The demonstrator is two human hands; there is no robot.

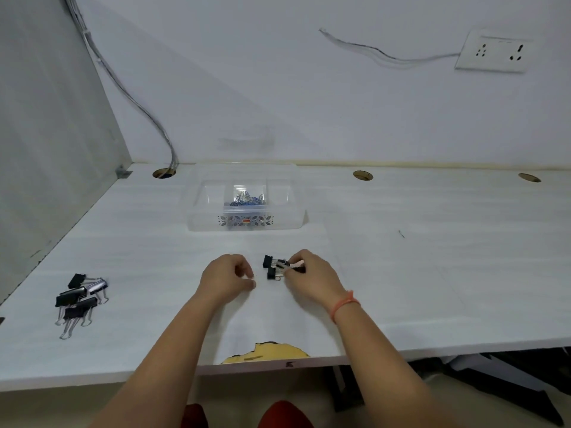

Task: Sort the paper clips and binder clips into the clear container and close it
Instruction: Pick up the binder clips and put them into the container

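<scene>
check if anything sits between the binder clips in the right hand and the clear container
Nothing visible does. The right hand holds small black binder clips near the desk's front, and the desk surface up to the clear container is bare. The larger pile lies far left.

Desk [432, 273]: white surface, ran the full width of the view.
Desk front edge: surface layer torn away in one patch [267, 353], yellow-brown material exposed.
Cable holes: three round openings along the back of the desk, left [164, 173], middle [363, 175], right [529, 177].
Cables [123, 88]: grey bundle ran down the left corner of the wall and entered the left hole.
Wall socket [493, 50]: white plate mounted upper right, tilted in view.
Socket wire [386, 55]: thin lead ran left from the plate along the wall.
Wall [278, 88]: white, with a grey smudge [247, 140] just above the desk.
Side partition [46, 134]: grey panel stood at the left edge of the desk.
</scene>
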